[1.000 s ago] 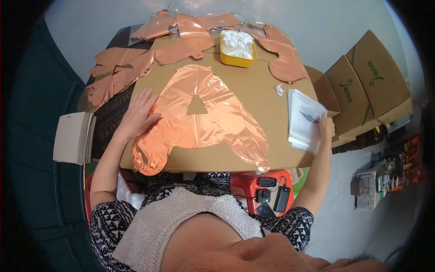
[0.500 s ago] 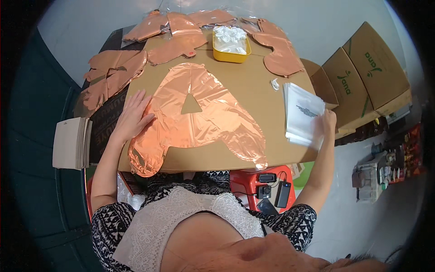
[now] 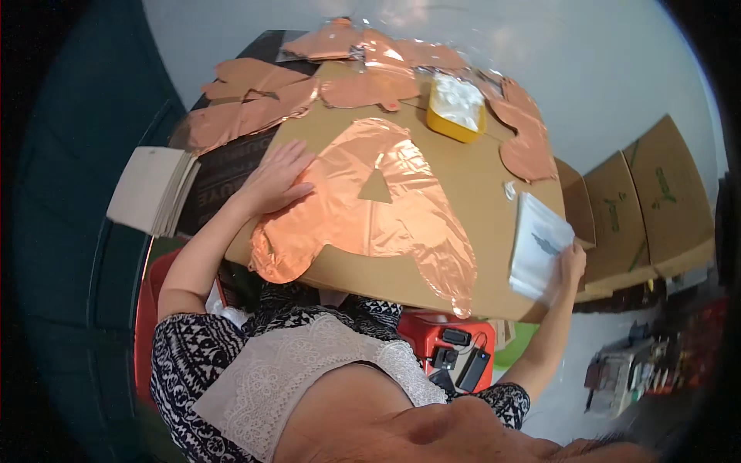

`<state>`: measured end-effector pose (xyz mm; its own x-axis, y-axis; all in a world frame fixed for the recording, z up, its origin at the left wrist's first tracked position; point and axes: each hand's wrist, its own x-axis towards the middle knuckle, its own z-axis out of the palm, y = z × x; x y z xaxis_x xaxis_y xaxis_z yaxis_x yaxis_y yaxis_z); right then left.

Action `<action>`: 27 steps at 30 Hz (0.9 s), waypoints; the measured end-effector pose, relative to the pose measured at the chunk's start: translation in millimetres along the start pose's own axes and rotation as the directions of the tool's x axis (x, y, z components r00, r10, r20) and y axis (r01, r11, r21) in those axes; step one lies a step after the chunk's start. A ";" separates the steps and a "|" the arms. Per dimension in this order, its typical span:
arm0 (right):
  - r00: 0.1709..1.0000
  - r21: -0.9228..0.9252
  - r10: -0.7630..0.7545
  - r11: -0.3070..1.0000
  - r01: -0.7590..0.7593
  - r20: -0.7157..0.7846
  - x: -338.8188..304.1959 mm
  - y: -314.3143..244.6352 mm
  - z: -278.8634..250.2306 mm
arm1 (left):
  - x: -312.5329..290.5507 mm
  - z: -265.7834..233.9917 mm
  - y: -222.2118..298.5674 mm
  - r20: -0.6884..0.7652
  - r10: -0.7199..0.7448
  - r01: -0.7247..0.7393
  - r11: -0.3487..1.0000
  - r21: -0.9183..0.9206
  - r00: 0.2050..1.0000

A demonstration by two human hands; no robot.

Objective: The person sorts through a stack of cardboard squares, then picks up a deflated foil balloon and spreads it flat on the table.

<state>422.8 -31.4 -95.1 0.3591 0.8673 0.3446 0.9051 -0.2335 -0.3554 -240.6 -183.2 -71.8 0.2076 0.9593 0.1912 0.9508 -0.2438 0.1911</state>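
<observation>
A flat copper-coloured foil balloon (image 3: pixel 347 224) shaped like a letter A, with a triangular gap in its middle, lies on the cardboard-covered table (image 3: pixel 490 266). My left hand (image 3: pixel 279 176) rests on its left side, palm down, fingers stretched out and the fingertips touching the foil. At the table's right edge lies a stack of clear-white plastic bags (image 3: pixel 536 245) with dark print. My right hand (image 3: pixel 573 261) has its fingers closed on the stack's right edge; how many bags they grip cannot be seen. A small white bundle (image 3: pixel 509 190) sits just beyond the bags.
More flat copper foil balloons lie along the far edge (image 3: pixel 363 89), far left (image 3: pixel 255 112) and far right (image 3: pixel 531 150). A yellow basket (image 3: pixel 455 133) holds white bundles. Cartons (image 3: pixel 617 220) stand at right, a pale card stack (image 3: pixel 150 189) at left. Below, a red stool (image 3: pixel 415 324) carries black devices.
The whole view has turned, so the table appears tilted and shifted to the right. Both hands keep their places, left on the foil balloon and right at the plastic bags' edge.
</observation>
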 end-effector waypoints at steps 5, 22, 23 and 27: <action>0.974 -0.368 -0.117 0.929 0.038 -0.194 -2.8 -51.5 -10.7 | 2.8 3.9 -14.2 -0.061 0.069 -0.070 0.997 -0.012 0.996; 0.224 0.303 -0.940 0.141 0.942 -0.257 -140.1 -381.4 42.2 | 167.4 39.1 -48.3 -0.435 0.150 -0.011 0.952 0.307 0.888; 0.219 0.314 -0.943 0.135 0.940 -0.249 -141.9 -388.1 46.0 | 168.0 44.8 -52.5 -0.508 0.142 0.034 0.946 0.322 0.850; 0.235 0.341 -0.946 0.150 0.928 -0.223 -137.8 -403.6 57.8 | 174.2 52.1 -49.9 -0.345 -0.201 0.242 0.967 0.078 0.917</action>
<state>-5.1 -31.2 -49.3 -0.7211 0.3267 0.6110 0.3917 0.9196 -0.0295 -240.0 3.5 -98.2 -0.0805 0.8793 0.4694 0.9878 0.0072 0.1558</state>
